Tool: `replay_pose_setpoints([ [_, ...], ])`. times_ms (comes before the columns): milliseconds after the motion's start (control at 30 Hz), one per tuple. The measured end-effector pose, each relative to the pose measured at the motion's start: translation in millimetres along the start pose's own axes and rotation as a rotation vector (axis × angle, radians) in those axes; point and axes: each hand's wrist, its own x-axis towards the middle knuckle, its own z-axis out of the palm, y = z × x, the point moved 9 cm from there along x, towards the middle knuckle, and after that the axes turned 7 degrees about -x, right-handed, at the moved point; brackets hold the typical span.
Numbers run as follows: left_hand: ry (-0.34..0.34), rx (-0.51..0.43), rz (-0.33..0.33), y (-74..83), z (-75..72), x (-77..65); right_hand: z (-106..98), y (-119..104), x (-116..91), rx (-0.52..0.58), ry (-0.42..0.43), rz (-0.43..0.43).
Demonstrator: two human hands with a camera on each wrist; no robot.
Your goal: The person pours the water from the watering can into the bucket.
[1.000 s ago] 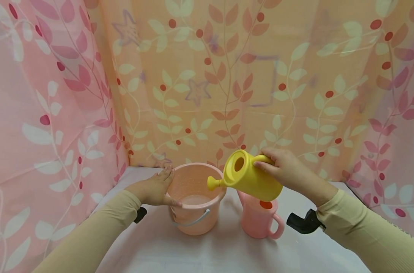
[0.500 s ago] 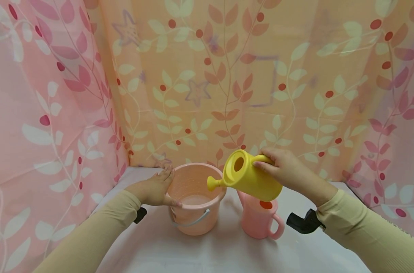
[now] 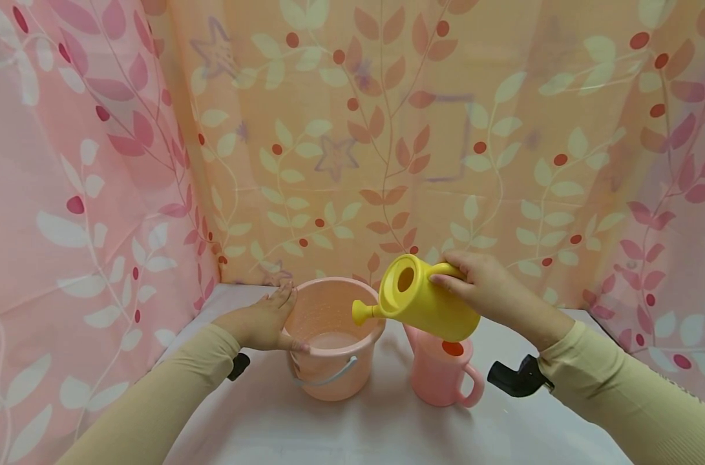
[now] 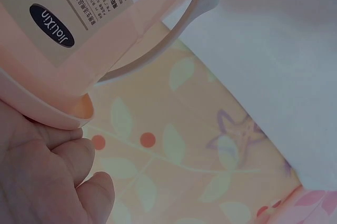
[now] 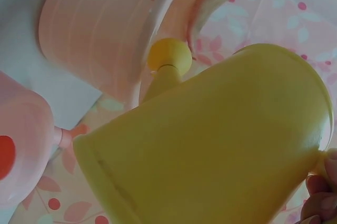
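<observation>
My left hand (image 3: 263, 321) holds the left side of a peach plastic bucket (image 3: 335, 378) by its rim, thumb at the front and fingers farther back. Bent fingers show against the rim (image 4: 42, 105) in the left wrist view. My right hand (image 3: 483, 281) grips the handle of a yellow watering can (image 3: 436, 310), tilted leftward in the air. Its round spout head (image 5: 169, 56) hangs over the bucket's right rim; no stream can be made out. Small specks dot the bucket's inner wall. Part of the right hand is out of frame in the right wrist view.
A pink watering can (image 3: 436, 378) with a red opening stands on the white tabletop (image 3: 375, 433), below the yellow can and right of the bucket. The bucket's pale handle (image 3: 331, 374) hangs down in front. Leaf-patterned cloth (image 3: 305, 213) encloses the back and sides.
Almost nothing differs. The yellow watering can has tipped or shifted very slightly left; the left hand, bucket and pink can keep their places.
</observation>
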Motion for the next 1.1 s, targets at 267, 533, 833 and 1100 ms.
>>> replay_pose_setpoints([
  [267,-0.011,0.013,-0.01,-1.3,2.3,1.1,0.9,-0.5,0.5,0.003,-0.003,-0.011],
  [533,-0.003,0.012,-0.008,-1.5,0.7,1.6,1.2,-1.3,1.2,-0.011,-0.008,-0.013],
  [833,-0.006,0.011,-0.012,-1.4,0.9,1.2,-0.9,-4.0,2.2,-0.02,0.005,-0.036],
  [1100,-0.013,0.022,-0.009,-1.5,0.9,1.4,-1.8,-3.6,2.1,-0.012,0.002,-0.03],
])
